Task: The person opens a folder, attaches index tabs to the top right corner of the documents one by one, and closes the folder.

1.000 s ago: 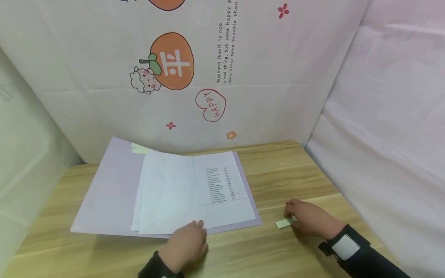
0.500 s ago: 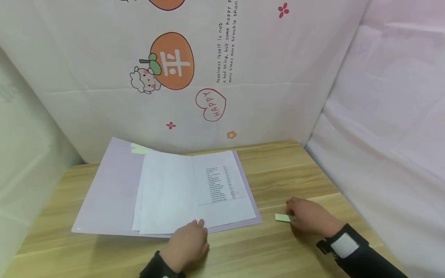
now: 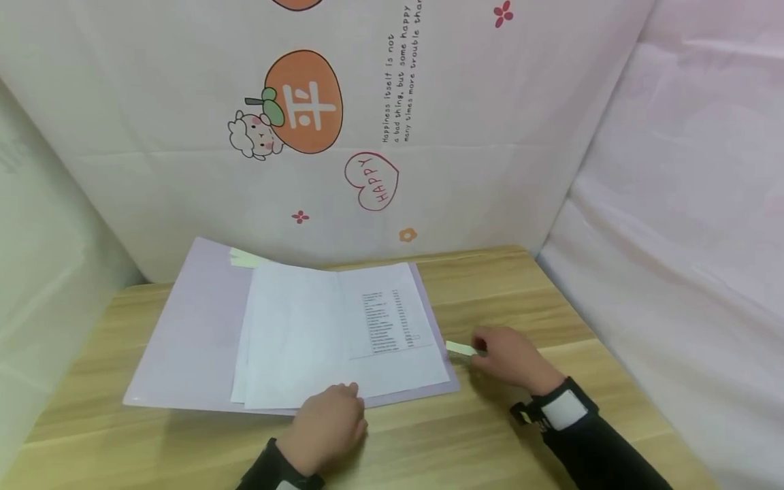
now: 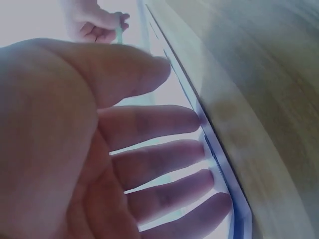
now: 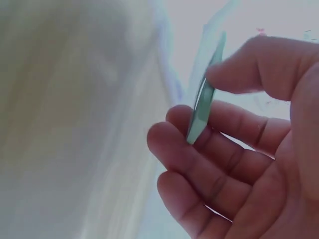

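A lilac folder (image 3: 177,340) lies open, showing a blank white page (image 3: 294,333) on the left and a page with a printed list (image 3: 395,374) on the right. My left hand (image 3: 327,422) rests at the folder's front edge; in the left wrist view its fingers (image 4: 154,122) are extended along that edge. To the right of the folder, my right hand (image 3: 508,357) pinches a pale green paper strip (image 3: 459,348), like a sticky page marker, between thumb and fingers. The strip (image 5: 203,102) projects toward the printed page's right edge.
More pale green strips (image 3: 243,258) show at the folder's top, partly behind the pages. The wooden table (image 3: 520,286) extends right and in front. A white patterned cloth (image 3: 459,170) hangs behind, with plain cloth (image 3: 686,204) on the right side.
My right hand has moved left and slightly away from me, bringing the green strip close to the folder's right edge. My left hand has stayed at the front edge.
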Motion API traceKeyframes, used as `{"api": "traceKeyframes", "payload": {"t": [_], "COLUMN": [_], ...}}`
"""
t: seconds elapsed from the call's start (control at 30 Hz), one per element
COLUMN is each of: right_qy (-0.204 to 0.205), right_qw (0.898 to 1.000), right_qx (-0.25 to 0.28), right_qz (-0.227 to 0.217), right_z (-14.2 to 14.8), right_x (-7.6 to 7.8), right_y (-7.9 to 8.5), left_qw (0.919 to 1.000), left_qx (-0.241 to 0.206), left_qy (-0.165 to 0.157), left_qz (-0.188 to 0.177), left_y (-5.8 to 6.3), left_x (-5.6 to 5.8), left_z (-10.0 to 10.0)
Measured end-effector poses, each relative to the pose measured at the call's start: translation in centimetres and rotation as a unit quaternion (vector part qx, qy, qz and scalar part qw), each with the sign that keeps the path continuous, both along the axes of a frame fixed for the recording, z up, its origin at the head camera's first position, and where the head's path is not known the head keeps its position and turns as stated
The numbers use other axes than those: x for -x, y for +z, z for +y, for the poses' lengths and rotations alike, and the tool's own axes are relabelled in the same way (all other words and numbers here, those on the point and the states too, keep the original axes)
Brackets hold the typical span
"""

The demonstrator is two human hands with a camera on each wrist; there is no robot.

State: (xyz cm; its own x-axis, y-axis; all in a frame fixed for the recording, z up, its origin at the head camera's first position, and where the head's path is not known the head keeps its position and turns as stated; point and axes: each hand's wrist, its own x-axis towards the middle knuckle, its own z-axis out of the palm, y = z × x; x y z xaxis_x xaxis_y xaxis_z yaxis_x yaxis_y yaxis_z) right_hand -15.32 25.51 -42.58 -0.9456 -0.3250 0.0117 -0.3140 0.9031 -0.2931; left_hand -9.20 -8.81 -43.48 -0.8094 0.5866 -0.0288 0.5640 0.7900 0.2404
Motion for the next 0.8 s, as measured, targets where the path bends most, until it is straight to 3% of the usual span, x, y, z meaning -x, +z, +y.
{"api": "traceKeyframes", "payload": {"t": [0.13, 0.3, 0.33, 0.4, 0.53, 0.6, 0.63, 0.8], "right_qy": [0.009, 0.062, 0.076, 0.098, 0.138, 0.152, 0.159, 0.173], "right_qw": [0.999, 0.994, 0.992, 0.987, 0.978, 0.974, 0.973, 0.972], "right_qx": [0.036, 0.068, 0.074, 0.091, 0.118, 0.121, 0.121, 0.121], "right_qz": [0.014, 0.061, 0.072, 0.088, 0.107, 0.112, 0.115, 0.107], "right_z": [-3.7, -7.8, -8.5, -9.7, -11.3, -11.8, -12.0, -12.4], "right_x": [0.3, -0.8, -1.0, -1.6, -2.7, -3.2, -3.4, -4.1], "right_y": [0.9, 2.5, 2.8, 3.5, 4.3, 4.7, 4.8, 5.2], "left_qw": [0.999, 0.9921, 0.9872, 0.9696, 0.9145, 0.8972, 0.8933, 0.8984], "left_qx": [-0.04, -0.121, -0.153, -0.232, -0.379, -0.414, -0.423, -0.42], "left_qy": [0.014, 0.035, 0.043, 0.061, 0.09, 0.098, 0.099, 0.088], "left_qz": [0.016, 0.002, -0.012, -0.048, -0.109, -0.117, -0.117, -0.092], "left_y": [0.3, 1.2, 1.4, 1.8, 2.4, 2.6, 2.6, 2.6], "left_x": [0.2, 0.3, 0.3, 0.4, 0.4, 0.3, 0.2, 0.1], "left_z": [-0.2, 0.4, 0.5, 0.6, 0.6, 0.4, 0.3, 0.0]}}
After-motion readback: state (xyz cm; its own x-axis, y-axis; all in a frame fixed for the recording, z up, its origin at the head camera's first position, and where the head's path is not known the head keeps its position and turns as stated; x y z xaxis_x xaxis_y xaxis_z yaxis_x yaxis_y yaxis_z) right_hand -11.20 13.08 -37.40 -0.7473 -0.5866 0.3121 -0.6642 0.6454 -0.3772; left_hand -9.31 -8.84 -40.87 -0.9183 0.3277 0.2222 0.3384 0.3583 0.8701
